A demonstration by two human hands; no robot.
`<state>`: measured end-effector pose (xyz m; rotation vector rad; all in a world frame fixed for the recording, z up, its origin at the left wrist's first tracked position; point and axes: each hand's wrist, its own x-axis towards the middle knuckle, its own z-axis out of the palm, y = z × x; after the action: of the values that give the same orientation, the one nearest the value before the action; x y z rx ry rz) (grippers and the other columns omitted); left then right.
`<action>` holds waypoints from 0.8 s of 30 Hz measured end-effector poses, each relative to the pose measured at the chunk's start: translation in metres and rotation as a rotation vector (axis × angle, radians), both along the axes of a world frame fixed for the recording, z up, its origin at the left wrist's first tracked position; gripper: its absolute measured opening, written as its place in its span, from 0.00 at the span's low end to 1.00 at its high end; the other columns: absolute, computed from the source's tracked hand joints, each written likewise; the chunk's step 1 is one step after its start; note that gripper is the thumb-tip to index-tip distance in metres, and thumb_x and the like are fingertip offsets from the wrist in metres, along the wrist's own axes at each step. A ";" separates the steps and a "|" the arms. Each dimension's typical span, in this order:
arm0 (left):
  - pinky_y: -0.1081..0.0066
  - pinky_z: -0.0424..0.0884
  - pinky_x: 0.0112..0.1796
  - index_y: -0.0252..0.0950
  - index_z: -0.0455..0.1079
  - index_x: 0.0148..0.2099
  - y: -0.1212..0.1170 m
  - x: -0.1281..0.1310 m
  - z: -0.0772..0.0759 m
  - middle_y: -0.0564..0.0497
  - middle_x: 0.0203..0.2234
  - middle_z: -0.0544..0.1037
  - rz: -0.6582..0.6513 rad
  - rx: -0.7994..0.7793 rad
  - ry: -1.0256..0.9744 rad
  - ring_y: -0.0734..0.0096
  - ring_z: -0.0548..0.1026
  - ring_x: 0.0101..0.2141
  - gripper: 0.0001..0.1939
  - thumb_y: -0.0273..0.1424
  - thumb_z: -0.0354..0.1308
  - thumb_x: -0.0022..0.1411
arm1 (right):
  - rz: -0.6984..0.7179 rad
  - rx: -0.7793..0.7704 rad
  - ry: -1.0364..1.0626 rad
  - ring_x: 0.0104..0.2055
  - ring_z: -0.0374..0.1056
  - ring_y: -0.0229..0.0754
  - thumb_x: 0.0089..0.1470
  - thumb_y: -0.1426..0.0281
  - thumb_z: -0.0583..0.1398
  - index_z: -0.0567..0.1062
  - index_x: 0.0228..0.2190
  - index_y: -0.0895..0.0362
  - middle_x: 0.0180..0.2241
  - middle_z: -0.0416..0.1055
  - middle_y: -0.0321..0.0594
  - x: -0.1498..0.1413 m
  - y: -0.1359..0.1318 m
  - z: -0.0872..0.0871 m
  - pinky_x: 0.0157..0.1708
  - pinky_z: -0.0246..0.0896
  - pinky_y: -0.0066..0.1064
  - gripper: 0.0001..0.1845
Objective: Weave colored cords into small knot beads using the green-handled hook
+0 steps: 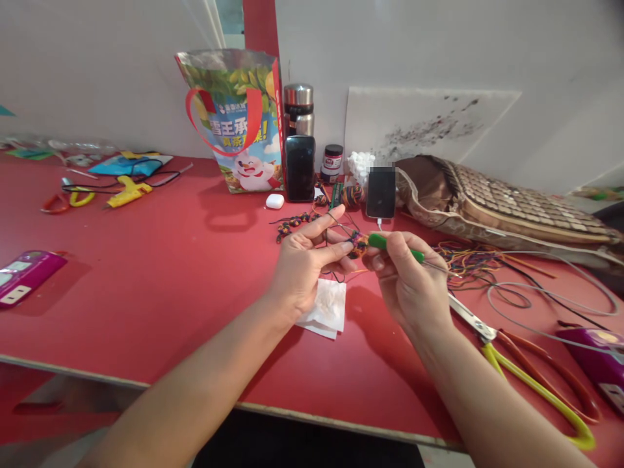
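My left hand pinches a small piece of multicoloured crochet work between thumb and fingers, with its index finger stretched out and yarn running over it. In my right hand is a crochet hook with a green handle, its tip end directed at the piece. Whether the tip sits inside a stitch I cannot tell. Behind my left hand lies a strip of similar crocheted pieces. White paper rests on the red table below my hands.
Large scissors with red and yellow handles lie by my right forearm. Loose yarn and a grey cable spread at right. Behind stand a phone, another phone, a paper bag, a thermos and a beaded cushion.
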<state>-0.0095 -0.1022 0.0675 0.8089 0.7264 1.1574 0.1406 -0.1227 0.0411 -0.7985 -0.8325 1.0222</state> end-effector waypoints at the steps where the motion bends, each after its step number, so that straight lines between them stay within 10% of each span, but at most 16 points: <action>1: 0.71 0.77 0.29 0.41 0.81 0.58 0.001 0.000 0.000 0.58 0.26 0.78 0.002 0.003 -0.001 0.75 0.79 0.22 0.29 0.22 0.72 0.53 | 0.025 -0.006 -0.008 0.22 0.68 0.35 0.48 0.55 0.77 0.85 0.28 0.52 0.24 0.79 0.36 0.000 0.000 -0.001 0.26 0.67 0.30 0.15; 24: 0.72 0.79 0.31 0.36 0.75 0.62 0.002 -0.003 0.003 0.56 0.29 0.82 0.004 -0.037 0.026 0.72 0.82 0.25 0.31 0.19 0.70 0.56 | 0.162 -0.042 -0.029 0.27 0.71 0.37 0.50 0.59 0.76 0.87 0.34 0.51 0.28 0.80 0.37 0.001 0.001 -0.002 0.28 0.68 0.32 0.12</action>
<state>-0.0123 -0.1002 0.0707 0.7929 0.7691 1.1361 0.1420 -0.1218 0.0388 -0.7926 -0.9144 1.1768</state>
